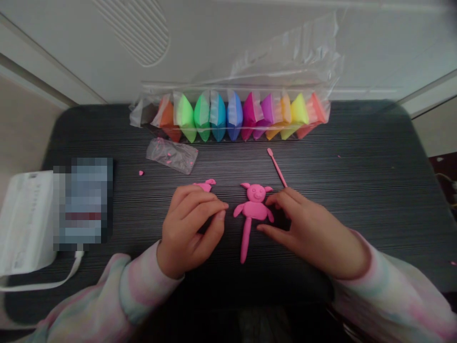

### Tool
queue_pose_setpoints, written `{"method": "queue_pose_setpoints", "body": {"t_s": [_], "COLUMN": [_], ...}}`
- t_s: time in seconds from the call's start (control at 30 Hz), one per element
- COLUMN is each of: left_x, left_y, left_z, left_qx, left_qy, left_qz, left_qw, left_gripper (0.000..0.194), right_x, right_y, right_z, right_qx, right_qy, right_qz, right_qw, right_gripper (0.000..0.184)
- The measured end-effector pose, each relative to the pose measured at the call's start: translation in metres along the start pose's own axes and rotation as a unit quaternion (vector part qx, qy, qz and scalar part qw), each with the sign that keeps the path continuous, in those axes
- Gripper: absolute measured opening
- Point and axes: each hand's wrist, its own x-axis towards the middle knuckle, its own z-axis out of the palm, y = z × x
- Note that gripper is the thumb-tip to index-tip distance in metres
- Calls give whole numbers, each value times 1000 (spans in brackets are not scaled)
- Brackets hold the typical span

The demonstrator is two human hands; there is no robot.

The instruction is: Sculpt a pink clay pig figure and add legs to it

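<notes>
A pink clay pig figure [254, 210] lies flat on the dark table, with ears, a face, two arms and one long leg pointing toward me. My right hand [314, 233] is just to its right, thumb and fingers apart around the figure's right-side arm, with no grip on it. On the left, my left hand [193, 231] has its thumb and fingertips pressed together; whatever is between them is too small to make out. Behind its knuckles, a further pink clay piece [207, 185] shows only in part. A thin pink modelling tool [276, 166] lies beyond my right hand.
Along the back of the dark table [374, 190] stands a clear bag holding several coloured clay packets [218, 119]. A clear wrapper [172, 156] and a pink crumb [141, 173] lie at left. Farther left are a phone-like device [109, 205], a white box [26, 224] and a cable [76, 263].
</notes>
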Motion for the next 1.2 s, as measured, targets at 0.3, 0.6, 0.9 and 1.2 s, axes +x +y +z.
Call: {"method": "queue_pose_setpoints", "body": {"t_s": [0.3,0.6,0.9,1.2], "left_x": [1,2,-1,1], "left_y": [-30,-30,-27,-24], "left_z": [-12,-9,-4,-9], "left_qx": [101,160,207,112], "left_qy": [16,-90,-154,-41], "left_qz": [-34,-42,-58,-36], "left_qw": [994,982,964,992], "left_gripper": [21,27,37,36], "right_x": [1,5,6,5], "right_y": [0,3,3,2], "right_z": [8,18,18,15], "right_qx": [-15,-46,-45,33], "right_qy": [41,95,97,128], "right_qz": [-39,-64,-67,-61], "right_qw": [998,992,992,989], "right_gripper": [15,21,23,21]}}
